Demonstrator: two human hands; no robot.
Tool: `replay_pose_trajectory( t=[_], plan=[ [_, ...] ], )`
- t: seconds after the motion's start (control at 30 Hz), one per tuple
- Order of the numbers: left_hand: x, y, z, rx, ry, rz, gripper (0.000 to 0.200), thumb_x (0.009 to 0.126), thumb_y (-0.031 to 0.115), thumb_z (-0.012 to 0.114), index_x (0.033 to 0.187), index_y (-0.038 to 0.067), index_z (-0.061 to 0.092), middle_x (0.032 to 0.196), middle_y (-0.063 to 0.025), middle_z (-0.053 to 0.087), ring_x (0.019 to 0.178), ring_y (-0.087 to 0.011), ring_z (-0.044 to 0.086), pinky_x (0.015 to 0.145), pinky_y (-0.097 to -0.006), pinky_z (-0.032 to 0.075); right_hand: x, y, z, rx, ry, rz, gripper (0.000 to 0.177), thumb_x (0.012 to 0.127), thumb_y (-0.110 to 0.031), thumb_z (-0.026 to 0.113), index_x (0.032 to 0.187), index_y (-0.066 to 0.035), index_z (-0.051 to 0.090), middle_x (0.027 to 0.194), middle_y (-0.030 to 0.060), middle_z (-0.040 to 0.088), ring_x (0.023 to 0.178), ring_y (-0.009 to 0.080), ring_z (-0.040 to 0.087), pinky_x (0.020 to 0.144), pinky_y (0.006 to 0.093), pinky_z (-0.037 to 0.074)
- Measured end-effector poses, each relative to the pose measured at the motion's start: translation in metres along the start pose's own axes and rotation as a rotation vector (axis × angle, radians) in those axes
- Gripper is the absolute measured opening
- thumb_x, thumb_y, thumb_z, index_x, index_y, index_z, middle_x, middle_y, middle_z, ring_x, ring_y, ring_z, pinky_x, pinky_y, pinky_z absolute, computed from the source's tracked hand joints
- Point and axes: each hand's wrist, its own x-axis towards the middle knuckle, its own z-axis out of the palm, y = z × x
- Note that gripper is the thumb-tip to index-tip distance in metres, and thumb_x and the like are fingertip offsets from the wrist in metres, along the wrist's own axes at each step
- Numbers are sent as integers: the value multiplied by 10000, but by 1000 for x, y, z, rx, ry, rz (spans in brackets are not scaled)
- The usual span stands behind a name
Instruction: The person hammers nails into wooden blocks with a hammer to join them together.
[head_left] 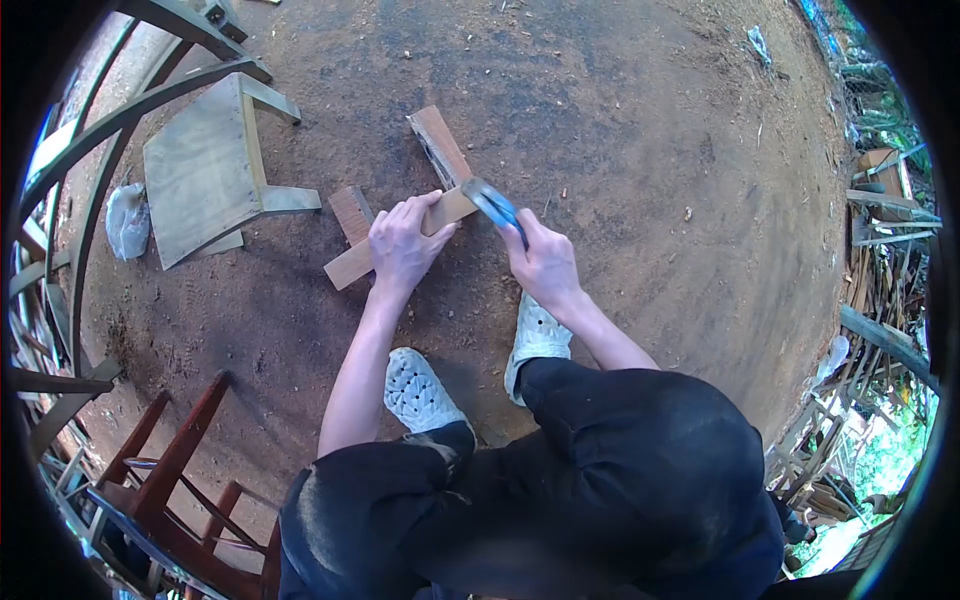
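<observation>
Close to the dirt ground, my left hand point(402, 240) presses and grips a pale wooden strip point(350, 265), fingers over its top and thumb toward its right part. The strip lies slantwise across two reddish-brown wood blocks: a longer block point(440, 145) at its right end and a shorter block point(350, 213) by its left part. My right hand point(545, 262) is closed around blue-handled pliers point(493, 205). Their grey metal head rests right at the strip's right end, where it overlaps the longer block. My right palm hides the handle ends.
A small wooden stool point(205, 165) lies tipped over at the left, beside a clear plastic bag point(127, 222). Curved wooden parts point(110, 130) crowd the left edge. A dark red wooden chair point(180, 470) is at lower left. My white clogs point(425, 390) flank the work. Scrap wood point(880, 270) lines the right edge.
</observation>
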Motion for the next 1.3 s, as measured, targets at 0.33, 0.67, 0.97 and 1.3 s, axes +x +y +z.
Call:
replay_pose_trajectory(
  t=[0.33,0.67,0.97,1.3],
  plan=[
    [0,1,-1,-7,-16,-16,496,790,330,878,1220,142,719,1032,-37,752,941,-221,719,794,-376,497,-3,4,-2,3,59,11,182,1041,-186,631,1133,-30,616,700,190,647,635,409,697,544,458,524],
    [0,2,1,1,1,-12,492,785,334,882,1208,141,722,1012,-37,754,923,-222,722,787,-373,498,4,0,-8,35,-37,70,191,1063,-205,616,999,-27,593,719,215,653,662,426,696,532,477,507],
    [0,1,2,-1,2,-24,490,779,327,885,1204,147,722,1017,-37,755,934,-222,723,795,-377,499,-4,-5,-1,120,85,29,193,1061,-215,622,1026,-27,598,686,210,636,662,439,693,532,475,507],
    [0,1,1,-3,0,-29,491,776,326,885,1204,151,718,1043,-34,761,944,-223,728,801,-368,503,-4,-19,-9,271,285,-101,221,1066,-244,619,1064,-23,609,665,209,633,648,429,696,542,471,507]
  ],
)
